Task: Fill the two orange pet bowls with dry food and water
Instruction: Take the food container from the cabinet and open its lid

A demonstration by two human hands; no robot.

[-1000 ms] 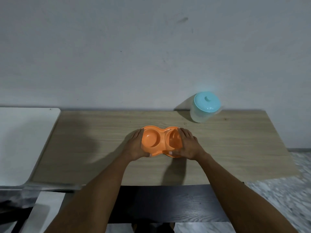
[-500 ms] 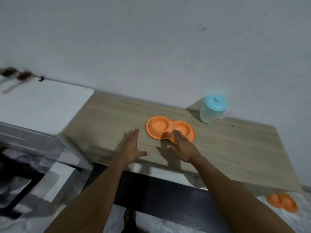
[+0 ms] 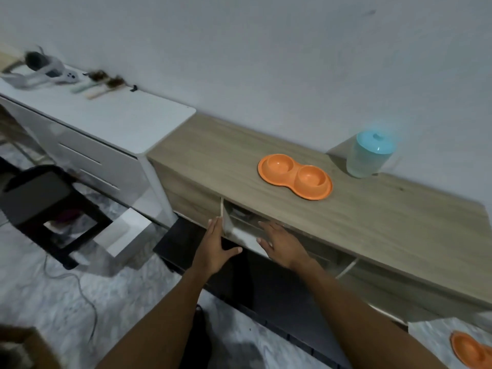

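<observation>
Against a grey wall [image 3: 266, 62], the wooden bench [image 3: 399, 222] carries the double orange pet bowl [image 3: 295, 176], which looks empty and sits well apart from both hands. Below, my left grip [image 3: 217, 246] lies straight-fingered against the cabinet door [image 3: 222, 217]. The right grip [image 3: 282, 245] is spread and holds nothing. I judge the door could swing shut onto the reaching fingers.

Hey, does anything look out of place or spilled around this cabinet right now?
Nothing is spilled; the orange double bowl sits flat and empty on the cabinet top. Two oddities: another orange bowl lies on the floor at the lower right, and a cabinet door stands ajar beside the left hand.
</observation>
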